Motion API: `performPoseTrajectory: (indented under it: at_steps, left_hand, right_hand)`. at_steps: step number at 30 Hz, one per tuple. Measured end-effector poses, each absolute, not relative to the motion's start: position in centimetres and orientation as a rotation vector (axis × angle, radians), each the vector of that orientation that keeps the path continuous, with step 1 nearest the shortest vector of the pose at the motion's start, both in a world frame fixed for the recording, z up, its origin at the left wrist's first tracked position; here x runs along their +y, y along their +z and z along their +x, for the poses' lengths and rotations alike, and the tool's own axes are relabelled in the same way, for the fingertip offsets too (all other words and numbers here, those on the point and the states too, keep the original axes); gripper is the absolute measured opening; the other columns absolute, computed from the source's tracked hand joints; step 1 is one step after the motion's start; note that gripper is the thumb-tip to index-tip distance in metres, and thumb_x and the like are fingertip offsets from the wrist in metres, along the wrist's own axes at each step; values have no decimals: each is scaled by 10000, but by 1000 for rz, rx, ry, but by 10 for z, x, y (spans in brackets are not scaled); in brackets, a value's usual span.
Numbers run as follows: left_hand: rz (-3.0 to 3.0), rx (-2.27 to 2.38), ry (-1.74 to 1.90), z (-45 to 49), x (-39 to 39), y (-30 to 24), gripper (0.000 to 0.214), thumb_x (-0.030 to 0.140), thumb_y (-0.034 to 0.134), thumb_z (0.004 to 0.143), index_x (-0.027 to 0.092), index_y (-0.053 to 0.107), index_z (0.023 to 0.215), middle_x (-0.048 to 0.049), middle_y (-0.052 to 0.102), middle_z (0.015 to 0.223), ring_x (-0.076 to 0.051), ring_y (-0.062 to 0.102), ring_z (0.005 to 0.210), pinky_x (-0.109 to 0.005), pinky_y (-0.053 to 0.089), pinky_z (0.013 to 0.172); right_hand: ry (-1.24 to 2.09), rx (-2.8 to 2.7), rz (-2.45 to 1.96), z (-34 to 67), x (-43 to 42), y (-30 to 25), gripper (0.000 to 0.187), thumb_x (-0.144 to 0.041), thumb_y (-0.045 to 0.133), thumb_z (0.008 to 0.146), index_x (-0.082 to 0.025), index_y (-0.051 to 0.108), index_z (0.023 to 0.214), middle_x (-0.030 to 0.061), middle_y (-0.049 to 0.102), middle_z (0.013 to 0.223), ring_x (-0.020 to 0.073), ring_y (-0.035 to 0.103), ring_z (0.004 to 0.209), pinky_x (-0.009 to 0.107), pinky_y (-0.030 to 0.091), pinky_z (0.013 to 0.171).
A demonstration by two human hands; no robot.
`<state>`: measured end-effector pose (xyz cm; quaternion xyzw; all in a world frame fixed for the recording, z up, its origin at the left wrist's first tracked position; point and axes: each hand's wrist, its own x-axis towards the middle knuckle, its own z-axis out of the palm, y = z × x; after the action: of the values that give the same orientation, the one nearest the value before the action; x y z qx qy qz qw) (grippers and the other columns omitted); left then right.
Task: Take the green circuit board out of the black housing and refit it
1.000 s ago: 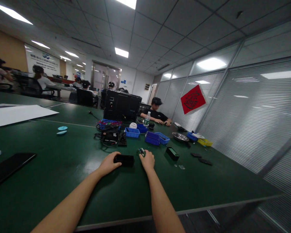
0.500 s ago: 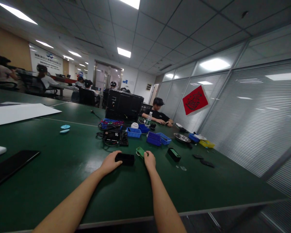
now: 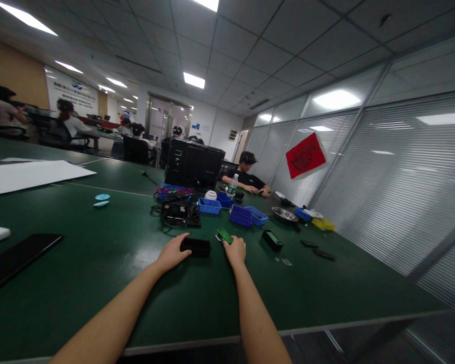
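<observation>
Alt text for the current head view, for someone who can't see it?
The left hand grips a black case, and the right hand holds a green circuit board, at a dark green table. Blue bins and a plastic bottle stand beyond.

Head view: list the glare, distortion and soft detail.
In the head view, a pale sheen lies on the green tabletop left of the left hand; ceiling lights burn out white and reflect in the glass partition; edges look wide-angle stretched; fine detail on the green board is soft.

A green circuit board [image 3: 225, 235] slants beside a black rectangular case [image 3: 199, 248].
</observation>
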<state>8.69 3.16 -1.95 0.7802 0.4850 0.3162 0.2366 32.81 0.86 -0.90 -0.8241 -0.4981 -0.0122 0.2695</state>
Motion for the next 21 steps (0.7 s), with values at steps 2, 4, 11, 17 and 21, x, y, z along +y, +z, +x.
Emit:
performPoseTrajectory:
  at_steps: [2,4,11,17,21]
  left_hand:
    - [2142,1314,866,87,32,-20,633,255,588,652,181,408,1254,-80,516,1225,-201,478,1109,-275,354,921]
    - [2137,1310,856,87,33,-21,665,232,598,638,187,390,1269,-81,529,1201,-201,489,1091,-275,358,911]
    - [2099,1313,816,86,32,-19,698,223,604,642,200,352,1293,-84,571,1093,-203,525,1018,-293,371,883]
    - [2066,1300,802,86,31,-16,704,213,606,647,207,338,1299,-87,565,1103,-204,532,1010,-305,368,888]
    - [2066,1292,807,86,30,-16,706,195,607,640,209,340,1293,-80,574,1092,-205,535,1004,-309,372,881]
  right_hand:
    - [-18,-1337,-2170,331,10,-10,441,-334,560,687,-108,598,1063,177,550,1014,283,524,953,343,394,808]
    - [34,-1321,-2071,333,13,-11,419,-313,594,645,-90,626,997,174,565,981,274,543,916,338,400,811]
    - [660,-1163,-1260,319,17,-10,487,-336,633,603,-118,589,1037,89,638,912,199,587,822,322,461,739]
    - [836,-1333,-1101,299,6,-2,446,-243,655,598,-165,589,1032,74,620,1010,192,565,933,340,435,828]
    - [697,-1531,-1204,294,2,0,398,-222,638,613,-186,611,1008,48,600,1002,176,545,922,309,436,807]
